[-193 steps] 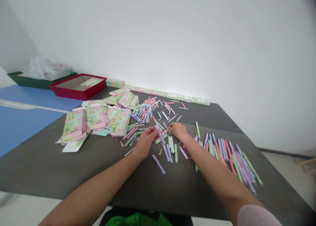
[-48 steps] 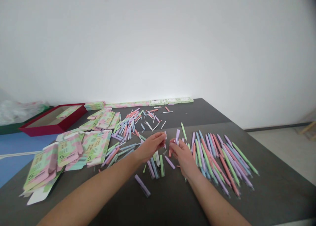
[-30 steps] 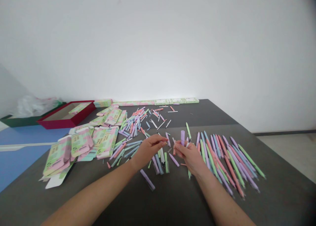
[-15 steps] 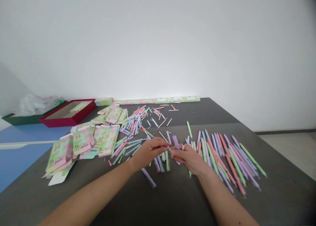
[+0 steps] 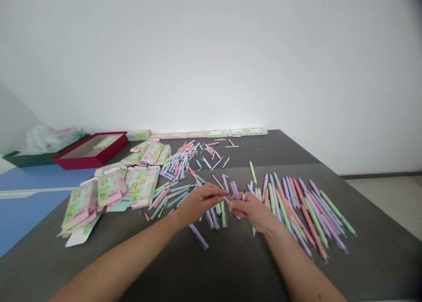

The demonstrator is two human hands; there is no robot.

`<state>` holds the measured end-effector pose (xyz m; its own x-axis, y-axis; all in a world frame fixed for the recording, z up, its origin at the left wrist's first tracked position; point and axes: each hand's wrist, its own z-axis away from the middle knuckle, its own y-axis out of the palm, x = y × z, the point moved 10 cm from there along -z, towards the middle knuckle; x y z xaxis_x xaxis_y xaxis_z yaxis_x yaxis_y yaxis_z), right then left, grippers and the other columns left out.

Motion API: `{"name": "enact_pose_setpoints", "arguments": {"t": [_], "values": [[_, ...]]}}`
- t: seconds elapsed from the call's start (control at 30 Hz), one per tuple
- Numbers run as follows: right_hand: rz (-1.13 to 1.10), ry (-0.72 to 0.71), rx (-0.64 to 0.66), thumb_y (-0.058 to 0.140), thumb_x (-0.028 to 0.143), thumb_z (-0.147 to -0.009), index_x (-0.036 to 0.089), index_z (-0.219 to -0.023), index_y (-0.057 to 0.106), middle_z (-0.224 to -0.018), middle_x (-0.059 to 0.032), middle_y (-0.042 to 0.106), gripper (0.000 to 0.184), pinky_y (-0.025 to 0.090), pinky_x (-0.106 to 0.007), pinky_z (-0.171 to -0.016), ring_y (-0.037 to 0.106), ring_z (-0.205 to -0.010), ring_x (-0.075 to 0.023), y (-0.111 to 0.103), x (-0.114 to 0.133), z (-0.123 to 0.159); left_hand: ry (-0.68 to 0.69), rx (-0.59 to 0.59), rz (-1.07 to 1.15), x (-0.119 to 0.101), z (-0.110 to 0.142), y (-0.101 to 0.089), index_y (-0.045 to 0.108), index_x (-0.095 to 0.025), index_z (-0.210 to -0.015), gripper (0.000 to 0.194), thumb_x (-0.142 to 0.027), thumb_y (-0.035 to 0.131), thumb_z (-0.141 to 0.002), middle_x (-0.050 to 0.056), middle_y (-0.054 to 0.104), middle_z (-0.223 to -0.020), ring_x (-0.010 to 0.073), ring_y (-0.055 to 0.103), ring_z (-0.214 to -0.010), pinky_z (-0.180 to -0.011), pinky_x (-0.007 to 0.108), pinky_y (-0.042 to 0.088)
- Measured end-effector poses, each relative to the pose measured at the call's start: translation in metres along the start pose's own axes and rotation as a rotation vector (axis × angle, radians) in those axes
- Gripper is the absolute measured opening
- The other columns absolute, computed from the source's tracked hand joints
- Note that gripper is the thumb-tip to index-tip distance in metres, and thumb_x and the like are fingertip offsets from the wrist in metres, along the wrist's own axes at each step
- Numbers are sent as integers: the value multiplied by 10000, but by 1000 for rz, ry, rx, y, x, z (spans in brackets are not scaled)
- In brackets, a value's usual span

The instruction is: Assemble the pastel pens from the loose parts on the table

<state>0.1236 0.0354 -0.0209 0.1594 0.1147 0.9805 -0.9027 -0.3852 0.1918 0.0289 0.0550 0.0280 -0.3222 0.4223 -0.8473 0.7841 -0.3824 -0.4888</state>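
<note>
Above the dark table my two hands meet fingertip to fingertip. My right hand [image 5: 248, 207] is closed on a purple pen barrel [image 5: 234, 189] that sticks up from its fingers, and a thin white refill with a dark tip [image 5: 244, 195] shows beside it. My left hand [image 5: 205, 199] pinches a small pale purple piece [image 5: 226, 199] against the right fingers; its exact kind is too small to tell. Just below the hands lie pen parts, including white refills [image 5: 218, 209] and a purple barrel [image 5: 198, 237].
Rows of coloured pens [image 5: 303, 209] lie at right. Loose pen parts [image 5: 181, 161] are heaped left of centre, beside printed cardboard boxes [image 5: 145, 187]. A red box lid [image 5: 79, 162] and a green tray with plastic [image 5: 33, 160] stand far left. Small boxes [image 5: 217, 133] line the wall.
Hardly anything differs. Both hands keep their hold at the same spot, with only a very slight shift of the right hand and the view.
</note>
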Motion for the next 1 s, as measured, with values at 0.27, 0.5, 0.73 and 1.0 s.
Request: {"name": "enact_pose_setpoints", "arguments": {"t": [0.27, 0.5, 0.73, 1.0], "values": [[10, -5, 16, 589, 324, -725, 163, -573, 553, -445, 65, 372, 224, 166, -240, -463, 284, -432, -71, 2, 1, 0, 8, -18, 4, 0, 0, 0, 707, -233, -949, 221, -320, 580, -791, 53, 665, -931, 194, 568, -964, -869, 299, 413], [3, 45, 32, 601, 315, -729, 169, -545, 491, -458, 68, 373, 260, 158, -243, -463, 267, -432, -64, 0, -2, 2, 162, 146, -139, -19, -1, 9, 705, -253, -963, 234, -319, 525, -829, 38, 664, -852, 159, 589, -829, -942, 319, 367], [-10, -8, -15, 641, 469, -712, 158, -649, 566, -490, 73, 350, 326, 131, -237, -456, 234, -458, -67, 1, -2, -1, 110, 93, -108, -18, 0, 10, 715, -251, -912, 203, -301, 543, -818, 22, 678, -845, 159, 602, -823, -1033, 353, 273], [-85, -49, -107, 589, 553, -724, 173, -649, 550, -500, 65, 304, 389, 131, -241, -450, 212, -472, -82, 2, -3, -3, -165, -52, 326, 5, 8, 15, 703, -193, -848, 174, -313, 606, -769, 20, 656, -792, 158, 567, -798, -787, 268, 425]]}}
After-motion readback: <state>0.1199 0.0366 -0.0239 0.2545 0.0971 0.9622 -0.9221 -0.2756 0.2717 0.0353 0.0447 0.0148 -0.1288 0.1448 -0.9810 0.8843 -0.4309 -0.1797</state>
